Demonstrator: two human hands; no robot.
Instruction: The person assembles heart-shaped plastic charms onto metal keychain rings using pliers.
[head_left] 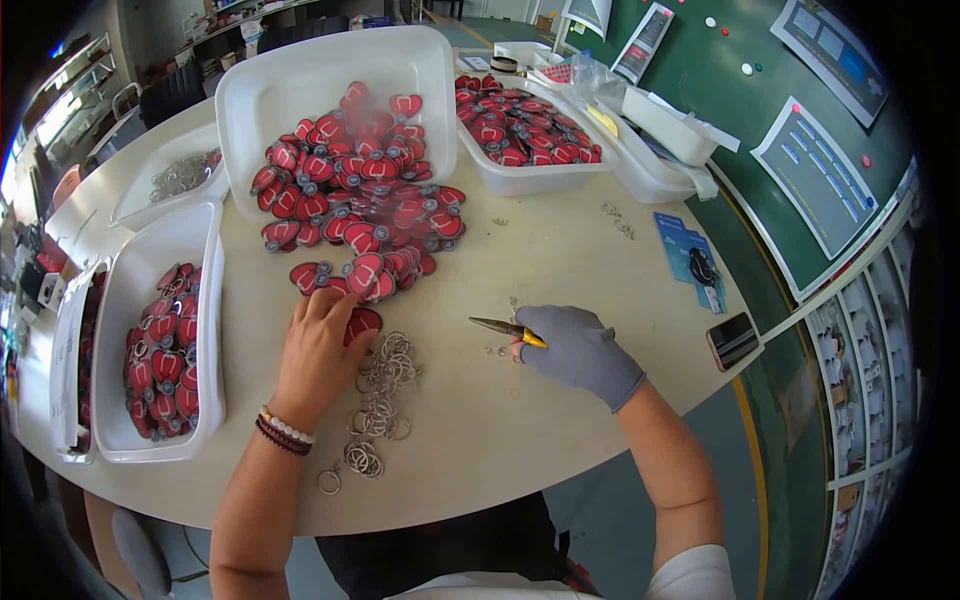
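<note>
Hands at work on a round, pale table (560,250): the bare left hand (318,345), a bead bracelet (284,430) at its wrist, lies palm down with fingers curled over one red heart-shaped tag (362,322) at the near edge of a heap of red tags (360,200), apparently pinning or picking it out where the pile thins and single pieces can be separated. The right hand (580,350), in a grey glove, is closed around the yellow handles of small pliers (505,327), whose slim tips point left toward the other hand; whether the tips grip anything is too small to tell. Between the hands and nearer the person lies a loose scatter of metal rings (380,400), placed within reach of both. The heap spills from a tipped white tub (320,70), which seems to keep the supply flowing toward the worker. A second white tub (530,175) of red tags stands beyond the pliers, and a long white tray (205,330) on the left holds more, set apart from the loose heap, perhaps as a sorted lot. A further tray (135,195) at the far left holds more metal rings. On the right, a phone (733,340) and a blue card (685,250) sit near the table's edge, well apart from the working area. A few stray small metal pieces (617,218) lie past the pliers.
</note>
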